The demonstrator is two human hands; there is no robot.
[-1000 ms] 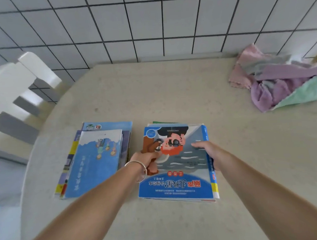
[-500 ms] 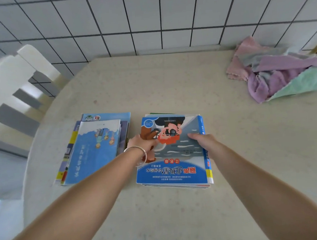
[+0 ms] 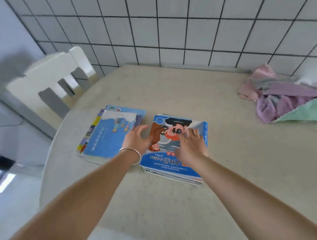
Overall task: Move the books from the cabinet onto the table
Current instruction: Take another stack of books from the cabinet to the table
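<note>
right now two stacks of books lie side by side on the beige counter (image 3: 171,93), which stands against a wall of white tiles (image 3: 167,35). the left stack of books (image 3: 106,136) is topped by a pale blue cover and sits near the counter's rounded left edge. the right stack of books (image 3: 177,167) is topped by a blue picture book with a cartoon figure printed upside down to the camera.

the left hand (image 3: 137,139), with a silver bangle (image 3: 131,155) at the wrist, hovers over the gap between the two stacks, its fingers (image 3: 138,129) loosely spread and gripping nothing; whether the palm touches a cover cannot be told. the right hand (image 3: 191,146) lies over the top book of the right stack, fingers (image 3: 193,132) relaxed and nearly straight, pointing toward the book's far right corner, holding nothing.

well apart, at the counter's far right by the wall, lies a heap of pink, purple, grey and mint cloths (image 3: 284,101). a white chair (image 3: 53,80) stands beside the counter's left edge, blurred.
</note>
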